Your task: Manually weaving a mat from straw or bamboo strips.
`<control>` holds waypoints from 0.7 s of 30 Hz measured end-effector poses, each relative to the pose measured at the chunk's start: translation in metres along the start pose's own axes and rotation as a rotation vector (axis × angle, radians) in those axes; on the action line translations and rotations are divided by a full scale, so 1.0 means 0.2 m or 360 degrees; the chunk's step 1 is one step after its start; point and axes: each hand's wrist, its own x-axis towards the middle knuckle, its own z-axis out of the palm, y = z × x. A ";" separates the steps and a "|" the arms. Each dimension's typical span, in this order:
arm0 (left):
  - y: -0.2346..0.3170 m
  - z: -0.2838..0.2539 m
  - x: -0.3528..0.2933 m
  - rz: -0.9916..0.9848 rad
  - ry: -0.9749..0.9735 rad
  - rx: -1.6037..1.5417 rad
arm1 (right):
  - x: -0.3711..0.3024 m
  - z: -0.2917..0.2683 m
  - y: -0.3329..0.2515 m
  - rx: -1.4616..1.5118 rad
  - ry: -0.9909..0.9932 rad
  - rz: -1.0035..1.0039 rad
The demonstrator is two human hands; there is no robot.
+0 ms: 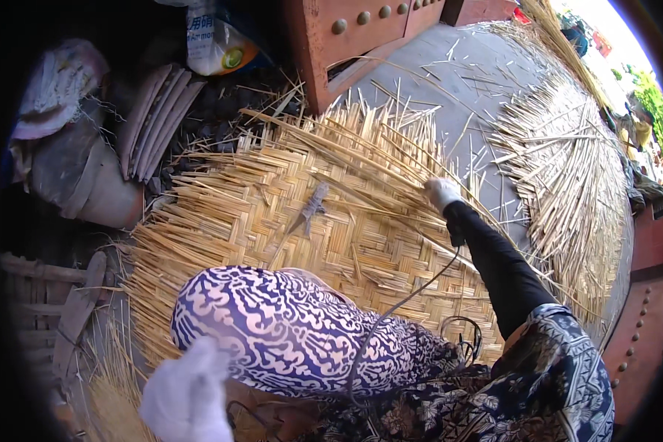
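My right hand [442,194], in a white glove and dark sleeve, is closed on long split reed strips [361,158] that lie across a woven reed mat [272,228]. My left hand [188,394], also gloved in white, is raised at the lower left beside my patterned trouser leg [272,324]. Motion blurs its fingers, and I cannot make out anything in it. On the mat, left of my right hand, lies a small tool with a grey wrapped part [313,206]; its exact kind is unclear. Loose strip ends fringe the mat.
A studded red door [361,37] stands at the far side. More reeds [567,169] lie spread on the grey floor at right. Stacked curved tiles [158,121], a bucket-like container [110,188] and a plastic bag [221,44] crowd the left. A dark cable [390,309] crosses my lap.
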 end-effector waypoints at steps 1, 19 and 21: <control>-0.05 0.01 -0.01 -0.0079 0.0191 -0.0286 | -0.03 0.06 0.01 -0.0125 -0.0079 0.0081; -0.61 0.19 0.28 -0.0935 0.0653 -0.0589 | -0.01 -0.71 -0.44 0.1100 0.0058 -0.0294; -0.59 0.21 0.30 -0.0281 0.0682 0.0197 | -0.01 -0.77 -0.58 0.0961 0.0130 -0.0596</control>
